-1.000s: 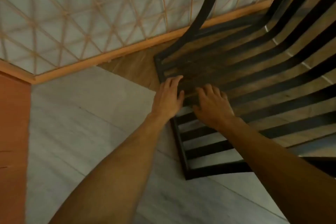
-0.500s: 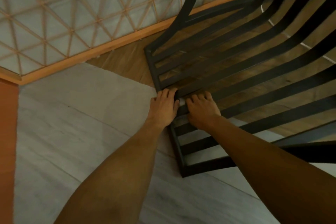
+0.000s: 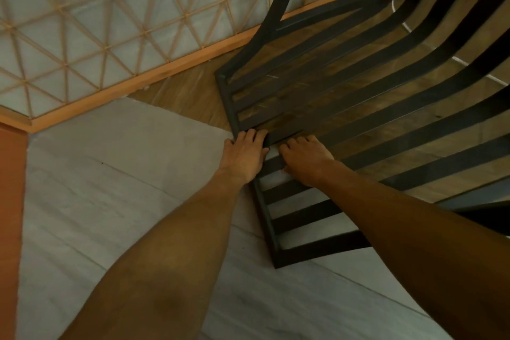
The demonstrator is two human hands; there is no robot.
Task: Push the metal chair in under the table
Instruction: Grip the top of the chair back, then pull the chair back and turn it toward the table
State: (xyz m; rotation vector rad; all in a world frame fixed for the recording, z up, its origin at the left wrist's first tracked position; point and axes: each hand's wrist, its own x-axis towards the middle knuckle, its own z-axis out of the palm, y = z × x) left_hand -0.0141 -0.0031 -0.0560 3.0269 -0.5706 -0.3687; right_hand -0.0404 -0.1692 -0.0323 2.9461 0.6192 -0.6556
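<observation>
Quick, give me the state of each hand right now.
Left hand: fingers curled over the black metal chair, at its side rail.
Right hand: fingers curled over a chair slat.

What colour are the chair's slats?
Black, on the metal chair; clearest in the head view.

the metal chair [image 3: 358,107] is showing black slats striped over brown wood flooring [image 3: 187,96] and pale grey marbled tile [image 3: 110,174]; the screen [image 3: 96,22] is showing pale panels under a tan triangular lattice.
</observation>
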